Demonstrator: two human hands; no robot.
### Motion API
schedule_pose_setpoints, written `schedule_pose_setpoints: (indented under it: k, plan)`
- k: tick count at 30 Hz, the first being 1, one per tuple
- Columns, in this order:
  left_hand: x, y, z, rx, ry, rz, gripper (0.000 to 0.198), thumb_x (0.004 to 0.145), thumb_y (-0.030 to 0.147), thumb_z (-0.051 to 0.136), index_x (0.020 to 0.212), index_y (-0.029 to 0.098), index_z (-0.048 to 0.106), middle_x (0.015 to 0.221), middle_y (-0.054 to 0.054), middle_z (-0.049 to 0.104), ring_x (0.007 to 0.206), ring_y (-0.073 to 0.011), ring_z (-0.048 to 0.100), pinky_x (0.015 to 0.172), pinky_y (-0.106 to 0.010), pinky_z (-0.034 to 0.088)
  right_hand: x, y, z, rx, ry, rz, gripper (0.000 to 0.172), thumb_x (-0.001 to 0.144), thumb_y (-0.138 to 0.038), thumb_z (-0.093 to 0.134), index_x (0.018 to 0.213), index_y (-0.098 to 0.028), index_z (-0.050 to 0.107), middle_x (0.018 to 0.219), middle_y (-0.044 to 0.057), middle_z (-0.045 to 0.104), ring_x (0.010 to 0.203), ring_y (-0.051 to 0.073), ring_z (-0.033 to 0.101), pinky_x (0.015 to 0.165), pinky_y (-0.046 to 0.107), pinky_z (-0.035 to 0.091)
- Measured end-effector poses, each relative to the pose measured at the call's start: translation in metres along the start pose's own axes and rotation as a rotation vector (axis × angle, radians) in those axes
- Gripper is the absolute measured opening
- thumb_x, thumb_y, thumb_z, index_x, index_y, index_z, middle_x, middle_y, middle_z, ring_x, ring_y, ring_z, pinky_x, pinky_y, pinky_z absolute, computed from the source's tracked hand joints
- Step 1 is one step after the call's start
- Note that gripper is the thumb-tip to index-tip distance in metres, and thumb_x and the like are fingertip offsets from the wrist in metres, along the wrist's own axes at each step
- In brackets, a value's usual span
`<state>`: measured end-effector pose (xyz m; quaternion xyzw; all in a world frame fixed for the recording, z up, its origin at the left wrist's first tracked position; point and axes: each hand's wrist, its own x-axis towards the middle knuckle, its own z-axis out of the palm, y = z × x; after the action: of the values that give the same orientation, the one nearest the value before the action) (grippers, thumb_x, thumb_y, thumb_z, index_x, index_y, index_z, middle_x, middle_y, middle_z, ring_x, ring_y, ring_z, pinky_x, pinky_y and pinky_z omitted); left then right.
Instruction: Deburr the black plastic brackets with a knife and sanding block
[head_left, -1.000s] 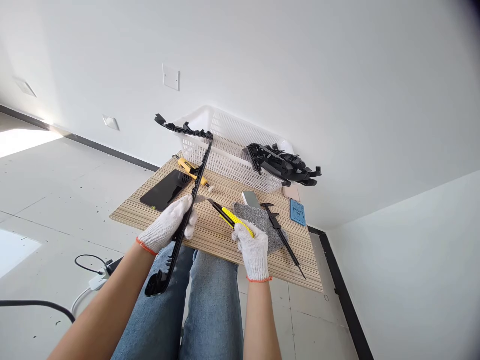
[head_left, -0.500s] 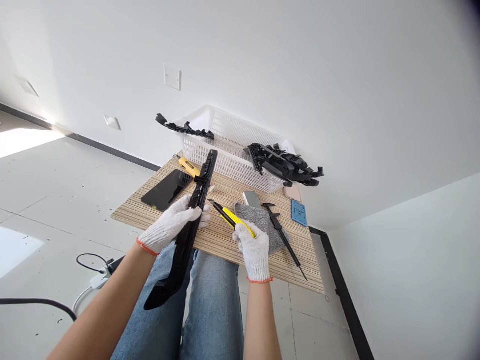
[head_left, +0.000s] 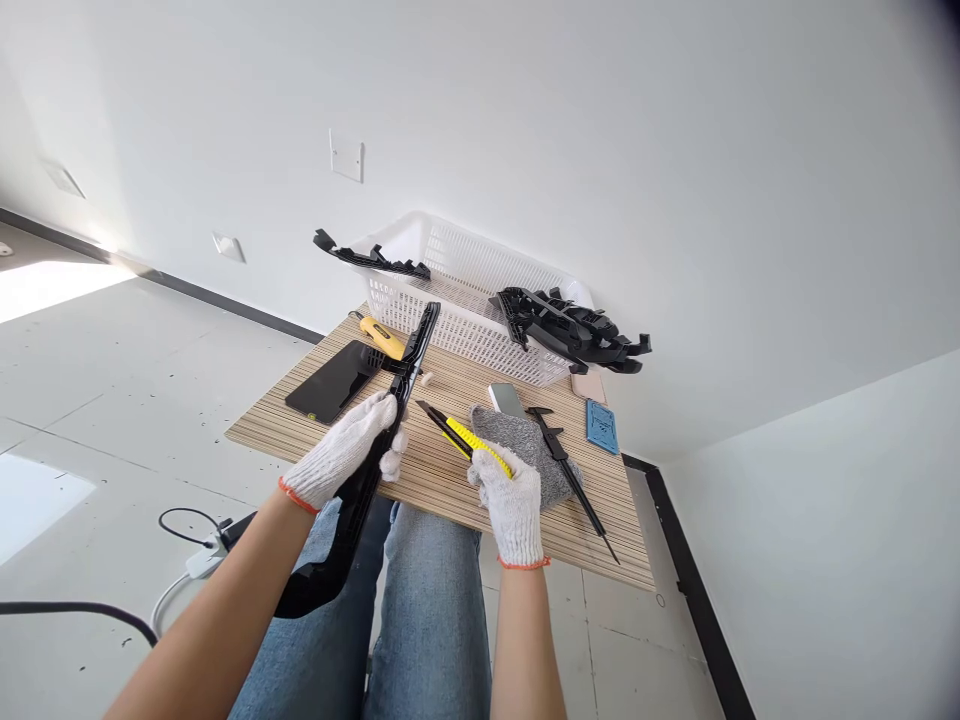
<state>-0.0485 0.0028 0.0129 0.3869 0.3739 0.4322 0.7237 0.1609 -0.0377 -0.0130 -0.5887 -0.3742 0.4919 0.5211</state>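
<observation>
A long black plastic trim piece point(head_left: 351, 520) runs aslant from above my lap to the front of the basket. My left hand point(head_left: 349, 445), in a white knitted glove, is closed around its middle, with fingertips showing on the far side. In my gloved right hand point(head_left: 510, 500) is a yellow and black utility knife point(head_left: 469, 437), its tip pointing up and left toward the trim piece without touching it. Just beyond the right hand lies a grey folded cloth point(head_left: 555, 482), with a black caliper point(head_left: 564, 462) resting across it.
A white plastic basket point(head_left: 457, 335) stands at the back of the striped wooden table point(head_left: 435, 490), with black plastic parts point(head_left: 574, 330) piled over its rim. Left lie a dark phone point(head_left: 330, 385) and a yellow-handled tool point(head_left: 382, 338); right, a blue card point(head_left: 601, 427).
My left hand has turned the trim piece slightly, and its lower end has swung a little left. My right hand with the knife stays nearly still.
</observation>
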Motion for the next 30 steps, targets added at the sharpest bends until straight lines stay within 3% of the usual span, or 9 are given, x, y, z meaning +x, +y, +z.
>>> schedule_pose_setpoints:
  k: [5,9,14,19,25,30]
  plan:
    - [-0.0024,-0.0005,-0.0011,0.063,-0.035,0.057,0.033,0.09,0.047,0.069,0.092,0.021,0.048,0.081,0.003,0.061,0.062,-0.0095,0.058,0.061,-0.025,0.053,-0.0001,0.0014,-0.0005,-0.005,0.007,-0.003,0.052,0.072,-0.054,0.079,0.103,-0.011,0.079,0.058,-0.001,0.061,0.045,0.007,0.039,0.04,0.019,0.029]
    - [-0.0042,0.004,0.0031,0.064,-0.037,0.104,0.034,0.082,0.034,0.077,0.107,0.021,0.057,0.099,0.0,0.061,0.078,-0.0108,0.06,0.075,-0.027,0.054,0.0005,0.0028,-0.0008,-0.011,0.012,-0.001,0.054,0.071,-0.055,0.079,0.102,-0.011,0.078,0.058,0.0,0.061,0.045,0.007,0.04,0.04,0.02,0.03]
    - [0.0006,0.0004,0.0038,0.12,-0.002,0.114,0.024,0.086,0.037,0.07,0.094,0.021,0.055,0.08,0.003,0.057,0.064,-0.0091,0.052,0.062,-0.024,0.049,0.0015,0.0037,-0.0007,0.006,0.02,0.003,0.057,0.07,-0.057,0.079,0.103,-0.01,0.078,0.058,0.001,0.062,0.045,0.008,0.041,0.039,0.02,0.031]
    - [0.0053,-0.0046,0.0026,0.078,0.102,0.064,0.028,0.085,0.038,0.068,0.088,0.023,0.044,0.074,0.007,0.056,0.052,-0.0069,0.047,0.052,-0.023,0.045,0.0004,0.0023,-0.0008,-0.009,0.012,-0.019,0.055,0.071,-0.055,0.078,0.103,-0.01,0.078,0.059,0.0,0.061,0.044,0.008,0.039,0.04,0.02,0.03]
    - [0.002,-0.0012,0.0038,0.067,0.082,0.051,0.032,0.085,0.042,0.069,0.083,0.023,0.043,0.067,0.007,0.052,0.049,-0.0065,0.044,0.048,-0.021,0.042,0.0005,0.0014,-0.0004,-0.003,0.002,-0.014,0.05,0.072,-0.052,0.078,0.101,-0.011,0.078,0.058,-0.001,0.061,0.045,0.007,0.039,0.04,0.02,0.029]
    - [-0.0016,0.001,0.0044,0.017,0.018,0.047,0.048,0.083,0.066,0.067,0.089,0.023,0.047,0.067,0.005,0.054,0.049,-0.0075,0.044,0.046,-0.021,0.041,-0.0002,-0.002,0.0007,0.03,0.034,-0.003,0.053,0.071,-0.054,0.077,0.101,-0.01,0.078,0.056,-0.001,0.059,0.042,0.006,0.036,0.038,0.02,0.027]
